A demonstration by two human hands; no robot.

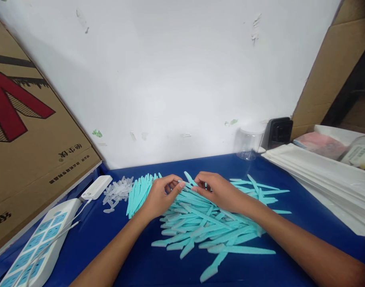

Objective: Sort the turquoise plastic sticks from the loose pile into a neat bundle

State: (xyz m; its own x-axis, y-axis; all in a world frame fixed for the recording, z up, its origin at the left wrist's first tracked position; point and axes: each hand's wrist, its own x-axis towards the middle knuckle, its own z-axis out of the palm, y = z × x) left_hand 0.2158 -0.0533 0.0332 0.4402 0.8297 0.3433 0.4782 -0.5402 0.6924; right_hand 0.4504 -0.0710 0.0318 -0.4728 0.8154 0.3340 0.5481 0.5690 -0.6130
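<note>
Over a pile of turquoise eyebrow razors (197,223), my two hands meet at the middle of the table. My left hand (161,195) is closed, thumb and forefinger pinching one end of a turquoise eyebrow razor (187,184). My right hand (215,189) pinches the same razor from the other side, fingers curled; the fingers partly hide it. Just left of my left hand lies a neater row of turquoise razors (139,193), side by side. Beyond that row is a small heap of translucent plastic caps (119,191).
A white power strip (41,243) with cables and a white adapter (97,187) lie at left, beside a large cardboard box (35,119). A clear lidded jar (250,143) stands by the wall. White plastic sheets or bags (326,179) are stacked at right on the blue table (158,271).
</note>
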